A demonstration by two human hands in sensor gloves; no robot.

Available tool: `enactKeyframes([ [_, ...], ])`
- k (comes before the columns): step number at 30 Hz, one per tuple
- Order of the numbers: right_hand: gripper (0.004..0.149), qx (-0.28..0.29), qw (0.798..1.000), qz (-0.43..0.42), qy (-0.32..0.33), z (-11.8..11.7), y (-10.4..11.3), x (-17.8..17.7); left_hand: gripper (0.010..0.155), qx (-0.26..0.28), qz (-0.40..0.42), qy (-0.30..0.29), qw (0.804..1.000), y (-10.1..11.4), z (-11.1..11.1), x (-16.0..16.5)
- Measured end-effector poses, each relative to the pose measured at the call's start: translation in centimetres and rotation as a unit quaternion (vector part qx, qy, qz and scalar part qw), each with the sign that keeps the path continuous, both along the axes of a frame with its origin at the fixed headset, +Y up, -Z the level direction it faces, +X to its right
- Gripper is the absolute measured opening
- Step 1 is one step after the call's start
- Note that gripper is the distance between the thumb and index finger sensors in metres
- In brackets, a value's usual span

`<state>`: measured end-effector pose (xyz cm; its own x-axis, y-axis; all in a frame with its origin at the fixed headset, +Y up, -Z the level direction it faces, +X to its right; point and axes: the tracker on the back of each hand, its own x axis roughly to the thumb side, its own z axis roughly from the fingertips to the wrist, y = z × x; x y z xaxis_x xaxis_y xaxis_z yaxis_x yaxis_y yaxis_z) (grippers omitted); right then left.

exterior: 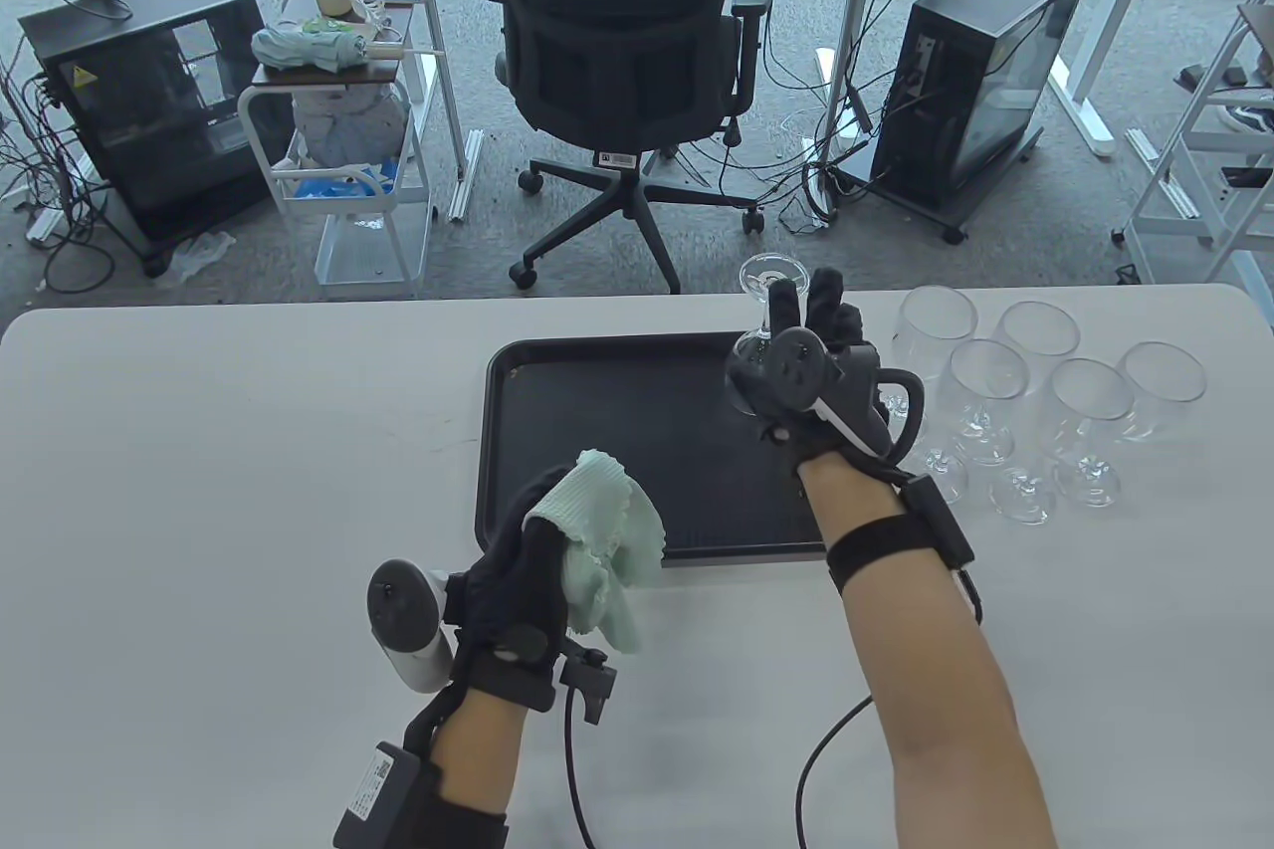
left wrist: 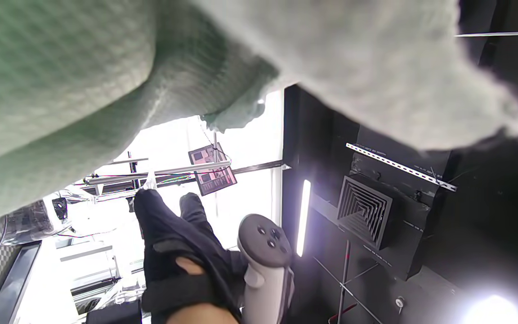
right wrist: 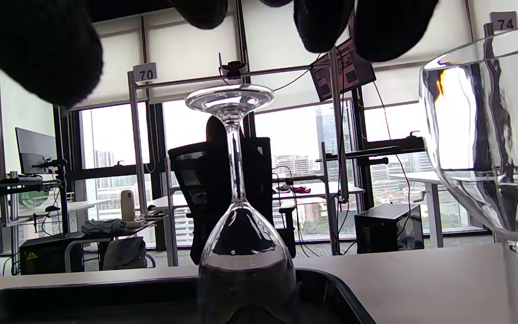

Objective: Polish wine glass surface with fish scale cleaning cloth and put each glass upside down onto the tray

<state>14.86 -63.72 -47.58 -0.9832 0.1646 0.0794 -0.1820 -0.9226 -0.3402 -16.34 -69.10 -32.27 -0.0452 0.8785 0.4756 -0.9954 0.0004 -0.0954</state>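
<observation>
A clear wine glass (exterior: 768,272) stands upside down at the far right corner of the black tray (exterior: 597,411). My right hand (exterior: 808,297) hovers just behind it with its fingers straight. In the right wrist view the fingertips (right wrist: 326,27) hang above the glass (right wrist: 241,243) without touching it, and the glass stands free on the tray (right wrist: 106,297). My left hand (exterior: 542,540) is raised near the tray's front edge and grips the pale green fish scale cloth (exterior: 607,530). That cloth (left wrist: 83,90) fills most of the left wrist view.
Several upright wine glasses (exterior: 1035,391) stand on the white table (exterior: 199,491) right of the tray; one (right wrist: 488,135) looms close beside my right hand. A black office chair (exterior: 617,43) stands beyond the table's far edge.
</observation>
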Motion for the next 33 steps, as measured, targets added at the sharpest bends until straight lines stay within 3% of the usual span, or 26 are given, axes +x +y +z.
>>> enactKeyframes([
  [4,0.071,-0.004,0.996,-0.083,0.032,4.2,-1.4,3.0,0.056,0.001,0.002,-0.001,1.000,-0.1,-0.1,0.0],
  [7,0.069,-0.060,0.987,-0.146,0.021,7.3,-4.1,6.4,0.056,0.000,0.003,-0.002,1.000,0.0,-0.1,0.0],
  [10,0.070,-0.119,0.972,-0.198,-0.035,9.9,-7.3,11.3,0.056,0.001,0.001,-0.002,1.000,-0.1,-0.1,0.0],
  [15,0.073,-0.118,0.956,-0.218,-0.159,12.0,-9.6,18.3,0.056,0.004,0.000,0.002,1.000,0.0,-0.1,-0.1],
  [18,0.084,-0.129,0.923,-0.272,-0.240,12.0,-10.8,21.6,0.056,0.004,0.001,0.002,1.000,-0.1,-0.1,-0.1],
  [23,0.095,-0.130,0.874,-0.363,-0.297,10.0,-11.8,23.0,0.056,0.006,-0.002,0.003,1.000,-0.1,-0.1,-0.1],
  [30,0.088,-0.115,0.819,-0.429,-0.363,6.9,-12.3,24.3,0.056,0.005,-0.001,0.006,1.000,-0.1,-0.2,-0.4],
  [33,0.084,-0.108,0.816,-0.424,-0.377,6.1,-12.5,24.4,0.056,0.005,0.002,0.009,1.000,0.0,-0.2,-0.5],
])
